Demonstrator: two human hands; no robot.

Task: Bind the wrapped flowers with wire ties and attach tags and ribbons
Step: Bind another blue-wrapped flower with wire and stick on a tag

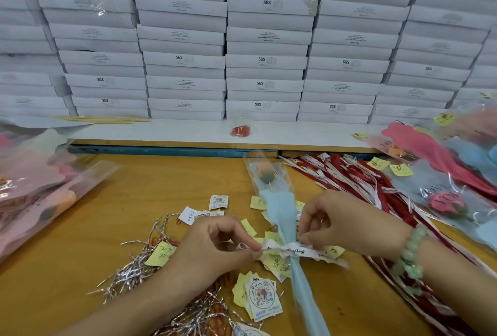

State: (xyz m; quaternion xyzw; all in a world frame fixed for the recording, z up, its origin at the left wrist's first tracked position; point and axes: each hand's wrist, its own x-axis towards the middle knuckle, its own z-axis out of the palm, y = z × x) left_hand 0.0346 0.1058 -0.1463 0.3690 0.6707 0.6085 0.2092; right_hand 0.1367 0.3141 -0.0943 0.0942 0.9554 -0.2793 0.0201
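The pale-blue paper-wrapped flower lies flat on the yellow wooden table so the left hand and right hand, flanking its neck, each pinch an end of the white printed ribbon, seemingly to knot it.

**Smeared print, tiny labels, cut-off wraps**

The ribbon print is smeared beyond reading, and whatever lies under it where it crosses the blue wrap is hidden. The far box labels are too small to read. The blue wrap runs off the near edge, the pink wraps off the left. The tag code is blurred.
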